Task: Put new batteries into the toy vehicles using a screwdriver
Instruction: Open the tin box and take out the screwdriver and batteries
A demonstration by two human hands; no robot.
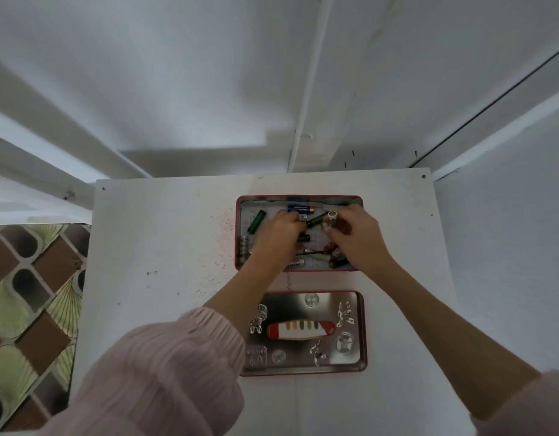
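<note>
Both hands are down in the open tin (239, 234) at the far side of the white table (165, 278). From my feed, the left hand (279, 236) curls over the batteries, its fingertips hidden, so I cannot tell what it holds. A green battery (257, 221) lies left of it, a blue battery (300, 209) beyond. The right hand (355, 232) pinches a small pale-capped cylinder (331, 215), too blurred to name. Nearer me lies the tin's lid (360, 328), partly covered by my pink sleeve (165, 372).
</note>
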